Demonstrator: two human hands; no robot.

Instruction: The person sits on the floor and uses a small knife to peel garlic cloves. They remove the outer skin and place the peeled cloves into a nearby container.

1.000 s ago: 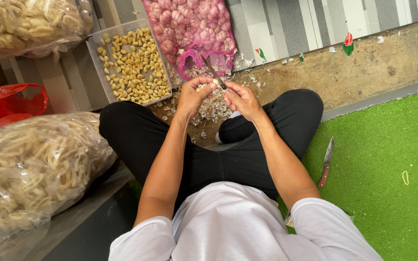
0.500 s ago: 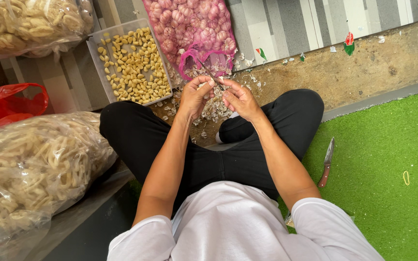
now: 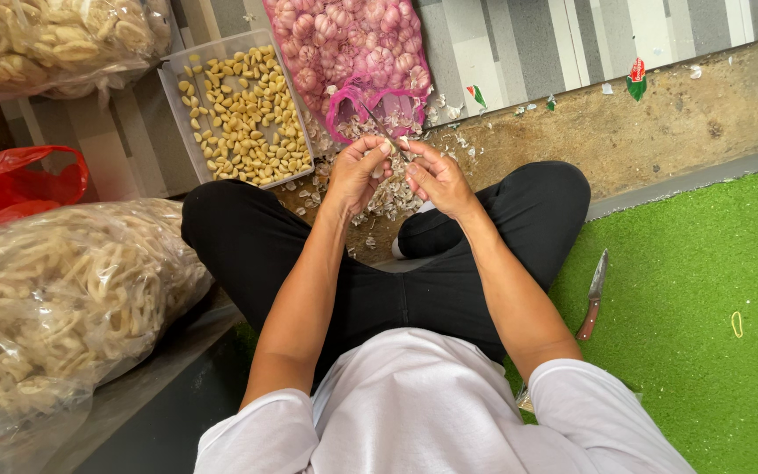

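I sit cross-legged in black trousers on the floor. My left hand (image 3: 357, 171) pinches a small garlic clove (image 3: 394, 146) between thumb and fingers. My right hand (image 3: 436, 175) grips a small knife (image 3: 379, 125) whose thin blade points up and left, its edge at the clove. A heap of papery garlic skins (image 3: 388, 197) lies below my hands, between my knees. A pink mesh sack of whole garlic bulbs (image 3: 344, 53) lies open just beyond my hands. To its left stands a clear plastic tray (image 3: 173, 101) holding several peeled yellow cloves.
A second knife with a wooden handle (image 3: 591, 303) lies on the green turf mat (image 3: 704, 290) by my right knee, with rubber bands (image 3: 736, 324) further right. Large clear bags of pale crackers (image 3: 54, 298) and a red plastic bag (image 3: 10, 180) sit at my left.
My hands have shifted only slightly, working the knife against the clove; nothing else has moved.
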